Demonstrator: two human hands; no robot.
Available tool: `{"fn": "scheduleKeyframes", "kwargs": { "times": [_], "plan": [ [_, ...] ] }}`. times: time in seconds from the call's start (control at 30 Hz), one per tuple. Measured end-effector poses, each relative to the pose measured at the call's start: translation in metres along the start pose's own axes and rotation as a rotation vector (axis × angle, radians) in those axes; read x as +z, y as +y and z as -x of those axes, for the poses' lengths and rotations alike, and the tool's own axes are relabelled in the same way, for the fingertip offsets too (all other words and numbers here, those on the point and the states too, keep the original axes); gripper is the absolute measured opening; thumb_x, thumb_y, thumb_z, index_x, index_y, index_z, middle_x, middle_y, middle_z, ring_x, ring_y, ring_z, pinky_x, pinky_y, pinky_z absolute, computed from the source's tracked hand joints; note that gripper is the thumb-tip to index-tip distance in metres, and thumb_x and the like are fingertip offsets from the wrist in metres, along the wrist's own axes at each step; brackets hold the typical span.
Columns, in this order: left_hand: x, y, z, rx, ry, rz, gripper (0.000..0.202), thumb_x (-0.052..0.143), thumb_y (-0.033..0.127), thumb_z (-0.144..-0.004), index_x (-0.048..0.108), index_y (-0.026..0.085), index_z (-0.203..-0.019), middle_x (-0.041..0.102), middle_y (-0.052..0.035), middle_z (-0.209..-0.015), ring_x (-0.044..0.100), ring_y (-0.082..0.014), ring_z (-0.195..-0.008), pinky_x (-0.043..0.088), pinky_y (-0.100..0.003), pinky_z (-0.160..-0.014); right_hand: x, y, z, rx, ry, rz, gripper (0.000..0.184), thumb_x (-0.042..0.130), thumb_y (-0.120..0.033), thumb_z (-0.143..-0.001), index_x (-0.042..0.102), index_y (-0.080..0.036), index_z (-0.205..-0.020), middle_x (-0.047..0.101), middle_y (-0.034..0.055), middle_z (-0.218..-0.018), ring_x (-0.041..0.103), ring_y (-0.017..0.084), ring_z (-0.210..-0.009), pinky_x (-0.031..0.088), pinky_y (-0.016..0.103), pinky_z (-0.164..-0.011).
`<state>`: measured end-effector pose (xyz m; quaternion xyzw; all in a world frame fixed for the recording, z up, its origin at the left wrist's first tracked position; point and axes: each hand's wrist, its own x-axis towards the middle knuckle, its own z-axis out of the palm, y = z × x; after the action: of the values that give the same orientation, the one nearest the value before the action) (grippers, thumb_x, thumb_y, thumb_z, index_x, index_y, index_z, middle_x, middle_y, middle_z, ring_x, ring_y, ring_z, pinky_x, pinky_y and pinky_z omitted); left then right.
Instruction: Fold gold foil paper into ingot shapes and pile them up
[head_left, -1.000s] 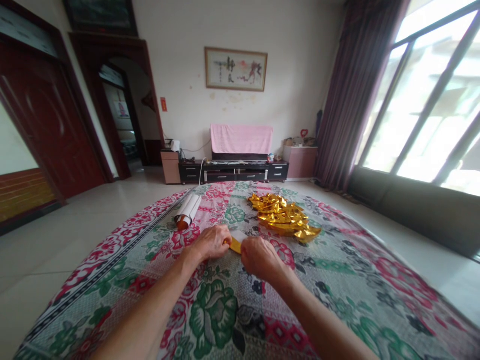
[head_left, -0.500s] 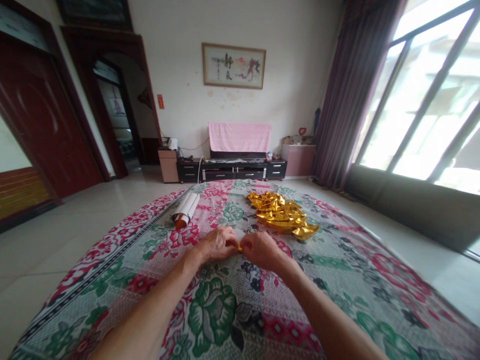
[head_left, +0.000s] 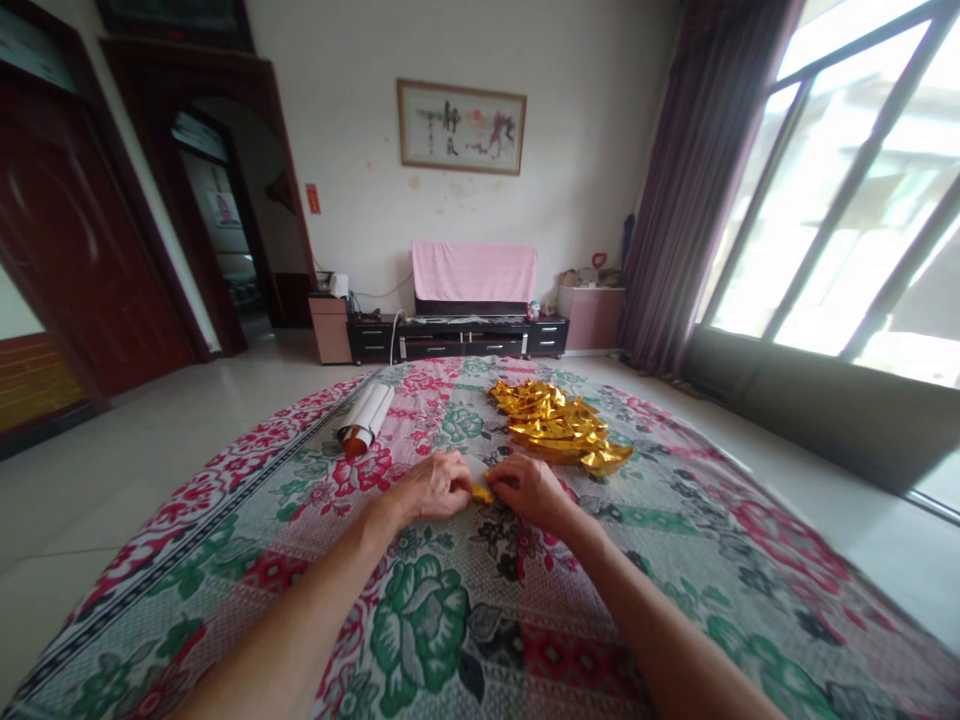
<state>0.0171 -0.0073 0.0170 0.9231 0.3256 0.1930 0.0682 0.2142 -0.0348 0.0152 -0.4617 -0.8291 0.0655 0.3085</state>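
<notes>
Over the middle of the flowered tablecloth [head_left: 315,600], my left hand [head_left: 442,485] pinches one end of a small piece of gold foil paper [head_left: 482,493]. My right hand [head_left: 529,488] has its fingertips closed at the other end of the same piece. A whitish patch shows just behind it, between the hands; I cannot make out what it is. Beyond my right hand lies a pile of folded gold foil pieces [head_left: 562,425], pointed at their ends. Most of the foil paper in my fingers is hidden.
A white roll [head_left: 369,418] with an orange-brown inside lies on the cloth to the left. Behind the table stands a low black cabinet [head_left: 450,345], bearing something under a pink cloth [head_left: 474,270]. A large window is at the right.
My right hand has shifted slightly away from my left, so more of the gold foil paper shows between them. The whole view has moved a little.
</notes>
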Motion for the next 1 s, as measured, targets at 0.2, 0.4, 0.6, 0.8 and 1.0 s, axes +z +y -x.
{"fn": "scheduleKeyframes", "kwargs": {
  "times": [0.2,0.4,0.6,0.8,1.0],
  "plan": [
    [-0.003,0.007,-0.001,-0.064,-0.013,-0.005,0.009,0.057,0.023,-0.071,0.065,0.018,-0.071,0.059,-0.0023,-0.078,0.051,-0.0133,-0.078,0.040,-0.024,-0.074,0.006,0.005,0.001,-0.061,-0.015,-0.022,0.019,0.054,-0.011,-0.070,0.070,-0.019,-0.076,0.066,0.0017,-0.073,0.056,0.013,-0.072,0.040,0.021,-0.070],
    [0.001,0.003,-0.004,-0.100,-0.026,-0.019,0.014,0.053,0.026,-0.076,0.063,0.018,-0.069,0.058,-0.0022,-0.079,0.050,-0.0122,-0.076,0.039,-0.023,-0.075,0.006,0.008,0.001,-0.096,-0.021,-0.050,0.020,0.053,-0.010,-0.070,0.070,-0.020,-0.076,0.066,0.0007,-0.074,0.056,0.013,-0.074,0.039,0.021,-0.070],
    [0.005,0.001,-0.005,-0.137,-0.018,-0.023,0.016,0.052,0.025,-0.075,0.061,0.017,-0.064,0.059,-0.0027,-0.079,0.050,-0.0123,-0.076,0.040,-0.023,-0.075,0.005,0.008,0.000,-0.083,-0.053,-0.054,0.022,0.052,-0.008,-0.069,0.070,-0.019,-0.076,0.067,0.0012,-0.074,0.056,0.013,-0.075,0.040,0.022,-0.071],
    [0.007,0.004,-0.007,-0.165,0.017,-0.076,0.018,0.049,0.024,-0.075,0.059,0.017,-0.062,0.057,-0.0031,-0.074,0.052,-0.0135,-0.075,0.039,-0.024,-0.072,0.007,0.010,-0.002,-0.052,-0.084,-0.041,0.023,0.051,-0.009,-0.068,0.070,-0.019,-0.077,0.068,0.0016,-0.076,0.057,0.014,-0.075,0.040,0.022,-0.072],
    [0.004,0.013,-0.008,-0.231,0.007,-0.127,0.018,0.046,0.019,-0.075,0.058,0.016,-0.061,0.056,-0.0038,-0.073,0.052,-0.0138,-0.073,0.038,-0.024,-0.068,0.007,0.013,-0.004,-0.040,-0.103,-0.067,0.023,0.052,-0.010,-0.067,0.070,-0.020,-0.077,0.068,0.0004,-0.076,0.058,0.014,-0.075,0.040,0.022,-0.071]
  ]
}}
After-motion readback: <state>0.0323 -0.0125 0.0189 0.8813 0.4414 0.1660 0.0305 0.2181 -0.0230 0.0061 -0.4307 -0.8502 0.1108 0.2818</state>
